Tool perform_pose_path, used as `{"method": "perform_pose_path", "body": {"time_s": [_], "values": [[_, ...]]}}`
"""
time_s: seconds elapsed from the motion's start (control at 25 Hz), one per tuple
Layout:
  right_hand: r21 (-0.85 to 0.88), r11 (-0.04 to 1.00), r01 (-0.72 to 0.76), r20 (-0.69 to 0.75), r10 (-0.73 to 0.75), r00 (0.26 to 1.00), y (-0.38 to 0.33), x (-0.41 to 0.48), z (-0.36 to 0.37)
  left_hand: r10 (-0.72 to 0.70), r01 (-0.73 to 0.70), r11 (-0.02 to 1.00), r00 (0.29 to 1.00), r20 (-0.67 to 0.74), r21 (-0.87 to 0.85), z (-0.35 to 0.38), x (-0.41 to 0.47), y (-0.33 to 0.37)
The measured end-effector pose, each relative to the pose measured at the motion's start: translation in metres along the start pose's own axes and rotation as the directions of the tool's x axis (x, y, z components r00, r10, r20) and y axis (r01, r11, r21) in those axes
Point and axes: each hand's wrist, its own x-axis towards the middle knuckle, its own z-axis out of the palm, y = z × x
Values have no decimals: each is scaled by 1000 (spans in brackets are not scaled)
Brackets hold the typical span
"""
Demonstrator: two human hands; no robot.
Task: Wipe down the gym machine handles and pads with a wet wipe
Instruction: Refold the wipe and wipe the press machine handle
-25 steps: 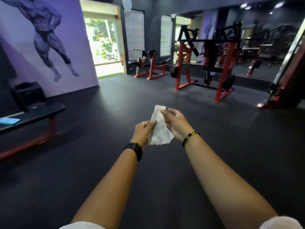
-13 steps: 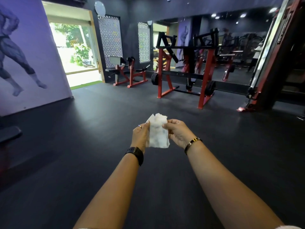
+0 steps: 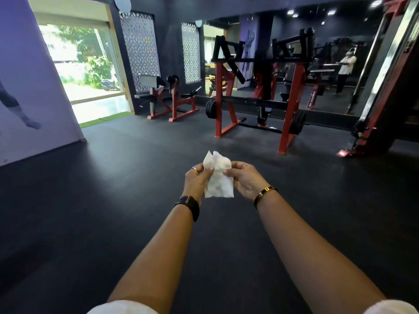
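A white wet wipe (image 3: 218,177) hangs crumpled in front of me, held by both hands over the dark floor. My left hand (image 3: 196,180), with a ring and a black watch, pinches its left upper edge. My right hand (image 3: 245,179), with a gold bracelet, pinches its right edge. Far ahead stands a red and black plate-loaded gym machine (image 3: 258,96) with black handles on top. A smaller red machine with a grey pad (image 3: 158,96) stands to its left. Both machines are well out of reach.
Black rubber floor (image 3: 113,200) spreads all around. A bright doorway (image 3: 86,71) opens at the back left beside a purple wall. A slanted red and black frame (image 3: 381,87) rises at the right. A mirror wall behind shows a person's reflection (image 3: 344,71).
The view has swung right: the bench at the left is gone and the red machines sit nearer the centre. Both hands still hold the wipe, shifting their grip slightly.
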Motion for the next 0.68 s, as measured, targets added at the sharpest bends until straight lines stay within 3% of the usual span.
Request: {"method": "perform_pose_path", "body": {"time_s": [0.4,0.68], "values": [[70,996,48,53,-52,997,-30,317,-34,44,-44,997,999,1,-61,18,307,-18],[-61,990,128,23,-127,992,-71,526,-46,64,-65,996,998,-25,-68,34,511,-12]]}}
